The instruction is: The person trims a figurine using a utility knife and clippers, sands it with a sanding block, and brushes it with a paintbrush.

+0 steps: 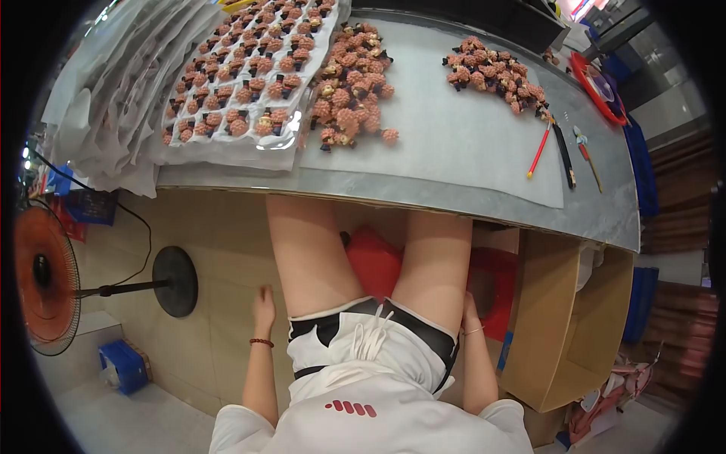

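Both arms hang down beside the seated body, below the table. My left hand (265, 309), with a dark red bead bracelet at the wrist, is over the floor left of the thigh; its fingers look loosely extended, with nothing seen in them. Beside the other thigh is my right hand (470, 309), its fingers mostly hidden, with a thin bracelet at the wrist. On the table (318, 181), small pink figures fill a white tray (265, 151). A loose pile of figures (352, 98) lies next to it, and a second pile (495, 76) lies farther right.
Thin brushes or tools (538, 151) and a red basin (597, 91) are at the table's right. Stacked white trays (113, 98) stand at the left. Below are an orange fan (45, 272), a cardboard box (556, 325), a red stool (374, 261) and a blue crate (125, 367).
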{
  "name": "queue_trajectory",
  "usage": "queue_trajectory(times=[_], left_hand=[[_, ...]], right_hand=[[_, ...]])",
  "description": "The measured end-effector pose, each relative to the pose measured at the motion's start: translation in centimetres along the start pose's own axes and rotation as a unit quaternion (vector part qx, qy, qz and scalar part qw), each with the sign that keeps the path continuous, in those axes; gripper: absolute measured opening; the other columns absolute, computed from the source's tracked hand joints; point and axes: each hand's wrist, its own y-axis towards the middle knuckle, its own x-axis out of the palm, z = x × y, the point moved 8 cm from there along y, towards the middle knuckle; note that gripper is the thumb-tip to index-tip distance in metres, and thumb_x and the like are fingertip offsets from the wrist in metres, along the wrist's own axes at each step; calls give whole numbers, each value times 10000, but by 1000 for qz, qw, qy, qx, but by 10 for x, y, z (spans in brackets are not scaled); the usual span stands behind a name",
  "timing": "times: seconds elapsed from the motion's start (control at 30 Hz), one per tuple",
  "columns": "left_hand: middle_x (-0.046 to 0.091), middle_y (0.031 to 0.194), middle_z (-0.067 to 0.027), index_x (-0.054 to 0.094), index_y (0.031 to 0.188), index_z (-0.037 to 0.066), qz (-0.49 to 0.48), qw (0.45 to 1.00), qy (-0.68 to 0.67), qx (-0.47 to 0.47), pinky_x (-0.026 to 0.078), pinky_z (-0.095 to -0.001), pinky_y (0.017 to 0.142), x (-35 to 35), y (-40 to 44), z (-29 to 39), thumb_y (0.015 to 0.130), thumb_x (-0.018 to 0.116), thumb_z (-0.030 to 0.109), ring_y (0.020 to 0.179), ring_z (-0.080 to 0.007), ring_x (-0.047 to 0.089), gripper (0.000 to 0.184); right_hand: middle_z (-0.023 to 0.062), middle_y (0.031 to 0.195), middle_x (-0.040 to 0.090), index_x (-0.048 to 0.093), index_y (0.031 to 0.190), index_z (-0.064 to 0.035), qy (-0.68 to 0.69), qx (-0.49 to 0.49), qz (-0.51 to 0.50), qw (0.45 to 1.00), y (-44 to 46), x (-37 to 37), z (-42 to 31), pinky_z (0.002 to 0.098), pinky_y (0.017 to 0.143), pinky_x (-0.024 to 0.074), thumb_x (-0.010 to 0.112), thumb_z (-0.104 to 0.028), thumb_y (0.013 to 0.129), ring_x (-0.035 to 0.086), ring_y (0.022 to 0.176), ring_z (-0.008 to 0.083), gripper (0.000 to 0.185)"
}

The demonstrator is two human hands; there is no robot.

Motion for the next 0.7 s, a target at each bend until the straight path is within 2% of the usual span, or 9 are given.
queue_trajectory(times=[0.07, 0.2, 0.3, 0.37, 0.4, 0.43, 0.47, 0.57, 0.7], left_hand=[[579, 758, -39, 567, 972, 90, -164, 957, -51, -234, 400, -286, 494, 33, -14, -69, 889, 383, 512, 580, -127, 491, 468], [612, 758, -79, 561, 1054, 133, -303, 903, -32, -304, 478, -376, 502, 67, -31, -62, 836, 330, 628, 545, -188, 563, 589], [643, 816, -133, 559, 1085, 120, -312, 887, 62, -336, 501, -468, 554, 58, -31, -66, 787, 361, 672, 602, -277, 620, 658], [634, 922, -74, 614, 1047, 134, -341, 831, 56, -437, 462, -408, 515, 57, -59, -49, 774, 507, 536, 700, -235, 566, 498], [643, 918, -109, 599, 1053, 100, -307, 842, 0, -444, 483, -434, 594, 60, -64, -80, 784, 491, 542, 735, -263, 595, 529], [653, 914, -143, 585, 1059, 67, -272, 852, -59, -444, 503, -460, 673, 62, -63, -134, 794, 475, 549, 769, -290, 624, 561], [650, 906, -134, 576, 1094, 39, -302, 823, 39, -479, 485, -482, 665, 61, -63, -220, 837, 460, 453, 756, -293, 614, 501], [648, 898, -133, 574, 1095, 32, -260, 809, 54, -524, 482, -474, 652, 20, -96, -75, 839, 464, 433, 745, -287, 612, 489], [646, 886, -131, 572, 1097, 22, -210, 813, -8, -543, 479, -463, 635, -14, -130, 39, 841, 468, 406, 729, -278, 608, 473]], right_hand=[[124, 878, 671, 635, 947, 46, -39, 28, 26, 998, -12, 13, -22, 295, 653, 476, 509, -211, 890, 619, 753, 172, 292], [218, 888, 644, 635, 952, 6, -297, -77, -5, 952, 25, -10, 4, 342, 679, 481, 522, -276, 866, 636, 783, 263, 315], [227, 1005, 616, 590, 1080, -16, -496, -48, -116, 859, 28, -7, -3, 343, 751, 479, 513, -291, 863, 613, 896, 237, 360], [270, 1038, 584, 593, 1076, -16, -561, -44, -147, 813, 39, -14, 6, 369, 773, 474, 520, -294, 842, 610, 939, 279, 371], [254, 1034, 596, 620, 999, 2, -644, -194, -21, 740, 5, 38, -104, 412, 795, 463, 507, -299, 833, 598, 949, 339, 362], [253, 1033, 597, 620, 999, 1, -637, -194, -5, 746, 5, 48, -130, 411, 796, 463, 506, -300, 833, 598, 950, 338, 362], [251, 1033, 597, 621, 999, 0, -618, -159, -22, 770, 10, 42, -126, 411, 797, 463, 505, -301, 834, 598, 950, 337, 362], [246, 1032, 599, 622, 998, -2, -526, 29, -69, 847, 26, 15, -83, 409, 799, 463, 504, -304, 835, 597, 952, 335, 363], [239, 1030, 602, 625, 997, -5, -480, 110, -66, 868, 18, 16, -93, 407, 803, 462, 502, -308, 837, 596, 954, 332, 364]])
